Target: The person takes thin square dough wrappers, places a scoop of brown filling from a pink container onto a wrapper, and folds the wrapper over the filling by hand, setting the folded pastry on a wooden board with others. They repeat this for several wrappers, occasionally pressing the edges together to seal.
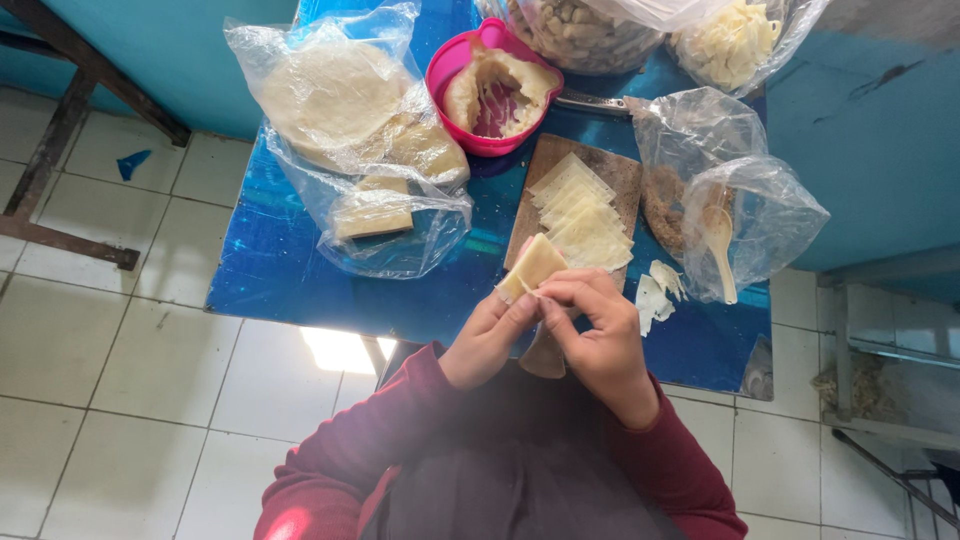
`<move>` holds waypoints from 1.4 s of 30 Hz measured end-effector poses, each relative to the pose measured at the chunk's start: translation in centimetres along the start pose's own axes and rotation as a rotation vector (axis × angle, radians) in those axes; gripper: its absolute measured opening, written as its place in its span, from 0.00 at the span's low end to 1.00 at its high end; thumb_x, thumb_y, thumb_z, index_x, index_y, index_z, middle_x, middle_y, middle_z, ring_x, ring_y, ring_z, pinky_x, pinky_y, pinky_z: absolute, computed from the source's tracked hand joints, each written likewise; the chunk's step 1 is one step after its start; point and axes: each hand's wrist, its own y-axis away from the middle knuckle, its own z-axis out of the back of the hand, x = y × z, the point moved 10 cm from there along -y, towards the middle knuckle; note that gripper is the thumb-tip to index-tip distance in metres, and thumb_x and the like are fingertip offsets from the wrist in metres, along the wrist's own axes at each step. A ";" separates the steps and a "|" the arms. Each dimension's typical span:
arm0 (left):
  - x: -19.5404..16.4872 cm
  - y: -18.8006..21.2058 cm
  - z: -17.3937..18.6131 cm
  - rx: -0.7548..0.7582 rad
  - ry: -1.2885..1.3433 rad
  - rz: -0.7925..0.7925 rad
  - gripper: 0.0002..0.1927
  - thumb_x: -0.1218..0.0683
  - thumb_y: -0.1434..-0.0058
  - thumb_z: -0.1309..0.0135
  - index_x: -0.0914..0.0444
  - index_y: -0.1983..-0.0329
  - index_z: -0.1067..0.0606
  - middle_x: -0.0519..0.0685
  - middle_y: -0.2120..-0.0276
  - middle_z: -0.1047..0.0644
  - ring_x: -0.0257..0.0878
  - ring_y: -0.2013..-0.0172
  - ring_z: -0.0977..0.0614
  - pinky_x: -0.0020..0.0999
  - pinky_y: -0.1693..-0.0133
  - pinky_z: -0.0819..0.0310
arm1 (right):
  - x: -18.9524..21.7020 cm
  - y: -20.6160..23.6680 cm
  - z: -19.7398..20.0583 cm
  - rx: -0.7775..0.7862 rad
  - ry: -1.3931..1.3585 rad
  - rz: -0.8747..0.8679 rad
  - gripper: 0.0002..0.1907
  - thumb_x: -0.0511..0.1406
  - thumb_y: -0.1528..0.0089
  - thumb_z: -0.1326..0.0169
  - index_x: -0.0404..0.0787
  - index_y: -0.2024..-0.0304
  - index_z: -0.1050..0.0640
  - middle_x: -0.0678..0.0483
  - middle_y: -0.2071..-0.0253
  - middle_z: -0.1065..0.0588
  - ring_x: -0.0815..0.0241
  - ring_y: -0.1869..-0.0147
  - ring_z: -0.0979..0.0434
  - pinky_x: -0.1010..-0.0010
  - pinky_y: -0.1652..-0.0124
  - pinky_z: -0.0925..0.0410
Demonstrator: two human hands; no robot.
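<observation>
The left hand (487, 340) and the right hand (592, 335) are meeting over the near edge of the blue table (270, 270), both pinching a folded pale dough wrapper (530, 268) between fingertips and thumbs. Just behind it, a fanned stack of square wrappers (580, 212) is lying on a wooden board (560, 160). Torn dough scraps (655, 293) are sitting right of the board, beside a clear bag holding a pale spoon (720, 250). Farther back, a pink bowl (450, 70) is holding dough, and a large plastic bag of dough sheets (350, 110) is resting to its left.
</observation>
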 end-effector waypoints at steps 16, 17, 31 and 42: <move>-1.2 -0.5 1.5 -0.190 0.125 -0.078 0.26 0.51 0.22 0.64 0.69 0.27 0.41 0.55 0.33 0.31 0.43 0.35 0.27 0.43 0.33 0.34 | -9.0 -0.6 2.5 -0.400 -1.303 -0.472 0.13 0.37 0.32 0.53 0.36 0.49 0.27 0.49 0.49 0.22 0.55 0.44 0.20 0.60 0.41 0.29; -1.4 -0.4 1.6 -0.204 0.119 -0.076 0.26 0.51 0.23 0.64 0.69 0.26 0.41 0.54 0.33 0.31 0.43 0.35 0.27 0.43 0.33 0.34 | -8.7 -1.1 3.0 -0.388 -1.353 -0.435 0.14 0.38 0.32 0.52 0.37 0.49 0.27 0.49 0.51 0.22 0.53 0.45 0.20 0.58 0.42 0.29; -2.1 -0.5 2.4 -0.249 0.198 -0.120 0.25 0.52 0.23 0.65 0.67 0.26 0.41 0.53 0.32 0.32 0.42 0.34 0.28 0.43 0.33 0.34 | 0.2 -2.8 1.5 -0.188 0.525 0.155 0.11 0.26 0.45 0.39 0.37 0.59 0.19 0.49 0.55 0.19 0.47 0.47 0.23 0.60 0.47 0.32; -2.1 -0.8 2.4 -0.235 0.214 -0.115 0.26 0.52 0.22 0.64 0.69 0.25 0.43 0.55 0.30 0.34 0.44 0.33 0.29 0.43 0.32 0.36 | 0.8 -2.6 0.8 -0.160 0.544 0.110 0.11 0.29 0.43 0.36 0.41 0.58 0.18 0.54 0.53 0.18 0.53 0.47 0.22 0.64 0.48 0.36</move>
